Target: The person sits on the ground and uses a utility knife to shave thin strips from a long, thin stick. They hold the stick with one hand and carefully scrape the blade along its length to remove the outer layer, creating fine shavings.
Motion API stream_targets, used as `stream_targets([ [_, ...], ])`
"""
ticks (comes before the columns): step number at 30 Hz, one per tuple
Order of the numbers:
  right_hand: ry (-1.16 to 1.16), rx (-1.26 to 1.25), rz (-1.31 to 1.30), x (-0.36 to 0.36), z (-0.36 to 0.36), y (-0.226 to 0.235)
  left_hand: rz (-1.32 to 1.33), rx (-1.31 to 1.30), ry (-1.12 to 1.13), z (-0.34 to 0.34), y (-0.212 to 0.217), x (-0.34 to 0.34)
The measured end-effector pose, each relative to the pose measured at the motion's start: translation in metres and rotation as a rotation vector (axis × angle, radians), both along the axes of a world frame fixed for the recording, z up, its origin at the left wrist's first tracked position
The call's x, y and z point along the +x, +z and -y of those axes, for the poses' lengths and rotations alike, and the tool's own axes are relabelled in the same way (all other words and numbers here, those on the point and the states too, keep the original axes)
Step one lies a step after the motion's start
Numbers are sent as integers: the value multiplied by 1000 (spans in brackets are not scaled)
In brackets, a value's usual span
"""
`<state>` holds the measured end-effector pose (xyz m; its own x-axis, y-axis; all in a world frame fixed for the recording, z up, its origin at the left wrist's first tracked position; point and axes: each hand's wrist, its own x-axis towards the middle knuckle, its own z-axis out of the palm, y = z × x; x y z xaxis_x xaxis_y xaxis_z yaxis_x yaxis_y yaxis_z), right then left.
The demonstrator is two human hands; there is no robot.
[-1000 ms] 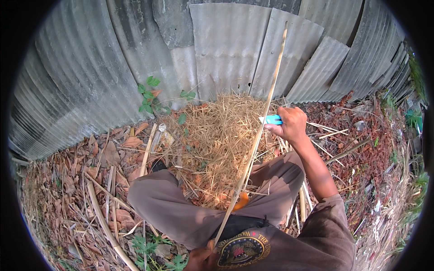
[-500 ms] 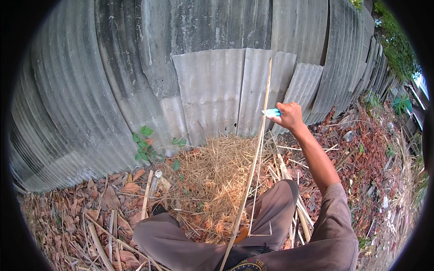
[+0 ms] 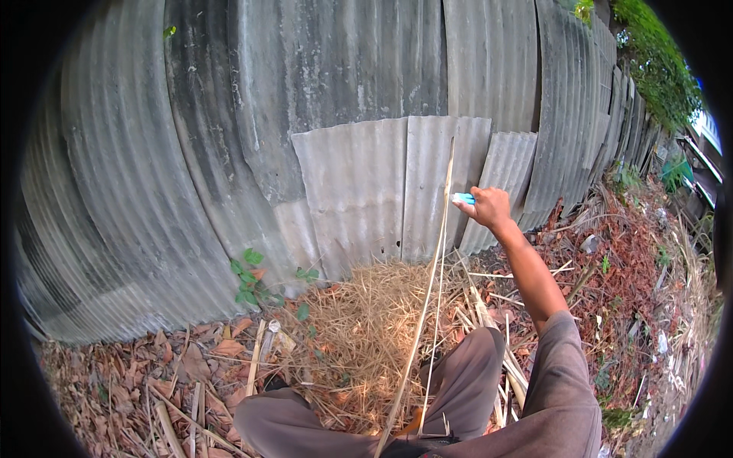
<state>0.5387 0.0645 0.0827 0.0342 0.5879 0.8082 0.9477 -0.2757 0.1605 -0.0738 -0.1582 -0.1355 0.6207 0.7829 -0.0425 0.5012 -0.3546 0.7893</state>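
Note:
My right hand [image 3: 489, 208] is stretched out ahead, its fingers closed around a small knife [image 3: 463, 198] with a light-blue handle. The knife meets a long, pale, split stick [image 3: 418, 324] that looks like bamboo or palm rib. Rising from my lap, the stick narrows to a point in front of the metal wall. A thin sliver [image 3: 435, 336] has split away from it below the knife and hangs down beside it, bent near my lap. My left hand is out of view, and the lower end of the stick runs out of the picture.
A corrugated metal wall [image 3: 351, 191] stands close in front. Between my bent legs [image 3: 282, 420] lies a heap of dry shavings [image 3: 359, 313]. Cut sticks [image 3: 510, 366] lie by my right knee, dry leaves [image 3: 191, 362] to the left, and a green plant [image 3: 248, 278] grows by the wall.
My right hand has moved the knife up along the stick, closer to its tip. The whole view has tilted upward, so the wall and ground sit lower in the picture.

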Motion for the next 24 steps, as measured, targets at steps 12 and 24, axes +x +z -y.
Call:
stream_targets([
  [12,230,-392,-1444,-54,0,-19,-40,26,7,1,-11,-10],
  [24,187,-104,-303,-80,30,-47,-83,52,-4,8,-10,-24],
])
